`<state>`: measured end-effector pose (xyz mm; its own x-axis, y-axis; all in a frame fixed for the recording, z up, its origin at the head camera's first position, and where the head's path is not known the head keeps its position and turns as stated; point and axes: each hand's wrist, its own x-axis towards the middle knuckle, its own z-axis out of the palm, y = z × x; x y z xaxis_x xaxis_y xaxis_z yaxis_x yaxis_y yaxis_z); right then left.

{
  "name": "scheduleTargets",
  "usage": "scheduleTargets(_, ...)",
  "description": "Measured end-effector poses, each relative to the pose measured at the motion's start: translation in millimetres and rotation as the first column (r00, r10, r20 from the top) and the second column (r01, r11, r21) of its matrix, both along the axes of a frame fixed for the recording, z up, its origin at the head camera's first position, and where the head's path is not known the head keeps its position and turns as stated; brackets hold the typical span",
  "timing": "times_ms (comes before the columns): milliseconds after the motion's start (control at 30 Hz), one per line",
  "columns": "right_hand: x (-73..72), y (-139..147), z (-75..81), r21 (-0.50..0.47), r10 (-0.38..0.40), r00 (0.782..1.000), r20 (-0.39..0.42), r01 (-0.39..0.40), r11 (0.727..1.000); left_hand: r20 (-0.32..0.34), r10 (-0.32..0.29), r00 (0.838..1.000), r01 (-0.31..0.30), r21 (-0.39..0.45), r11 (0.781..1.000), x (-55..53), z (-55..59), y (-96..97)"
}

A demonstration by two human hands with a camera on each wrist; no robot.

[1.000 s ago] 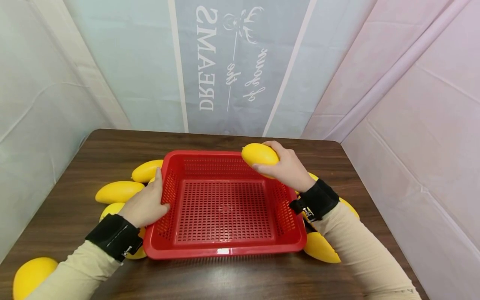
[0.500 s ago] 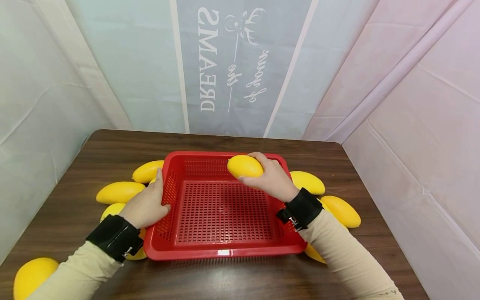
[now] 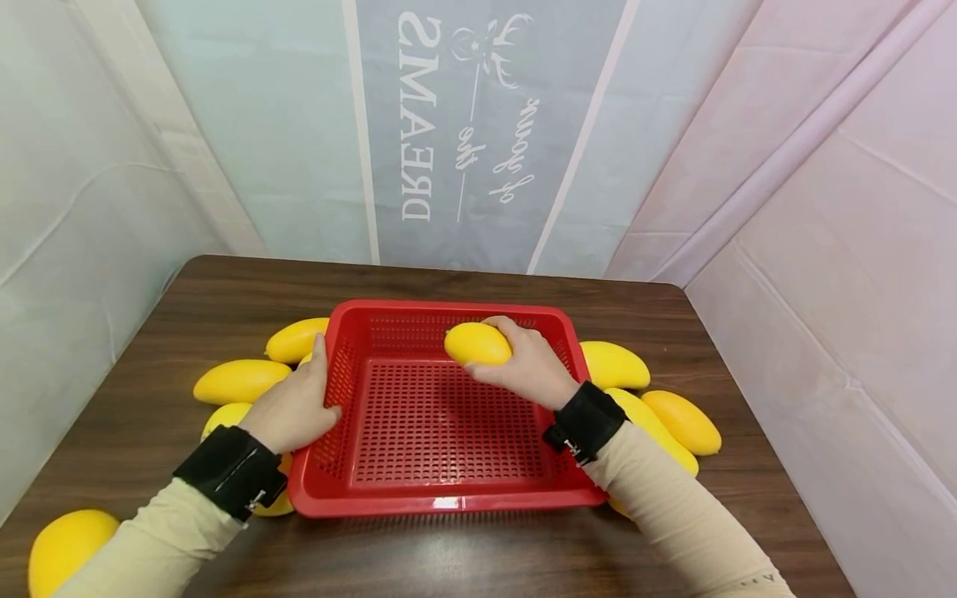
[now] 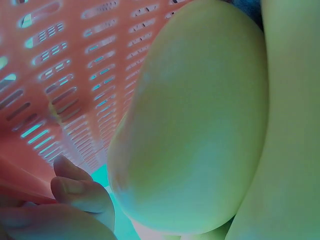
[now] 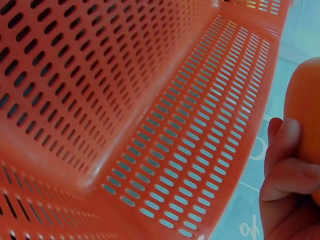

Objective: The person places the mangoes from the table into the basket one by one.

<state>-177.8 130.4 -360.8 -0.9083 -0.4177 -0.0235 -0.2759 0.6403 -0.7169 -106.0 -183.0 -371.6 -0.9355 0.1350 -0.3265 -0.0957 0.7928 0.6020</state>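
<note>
A red perforated plastic basket [image 3: 374, 505] sits mid-table. My left hand [image 3: 294, 407] holds its left side, thumb over the rim; in the left wrist view the fingers [image 4: 82, 197] curl at the basket's edge. A yellow mango [image 3: 477, 343] is in my right hand [image 3: 529, 367], held above the far part of the basket. The right wrist view shows fingertips [image 5: 287, 175] wrapped on that mango, which is partly cut off by the frame. Beside my left hand, another mango [image 4: 195, 120] lies close against the outside of the basket.
Several mangoes lie left of the basket, one mango [image 3: 242, 380] among them. On the right lie more, including a mango [image 3: 680, 422] near the forearm. A single mango [image 3: 71, 548] rests at the front left. A printed curtain [image 3: 486, 224] hangs behind the table.
My right hand has carried the mango leftward and lower, from the basket's right rim to over its inside. The left hand has stayed at the basket's left side.
</note>
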Motion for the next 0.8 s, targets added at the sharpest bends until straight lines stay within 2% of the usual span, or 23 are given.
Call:
scheduleTargets(567,-0.7,-13,-17.5,0.093,0.013,0.999,-0.035,-0.01,0.996,-0.007,-0.007,1.0,0.007,0.014,1.0,-0.5,-0.9,-0.1)
scheduleTargets(800,-2.9,-20,-23.4,0.103,0.035,0.999,-0.019,-0.033,0.994,-0.006,-0.021,1.0,0.02,-0.017,1.0,-1.4,-1.2,-0.8)
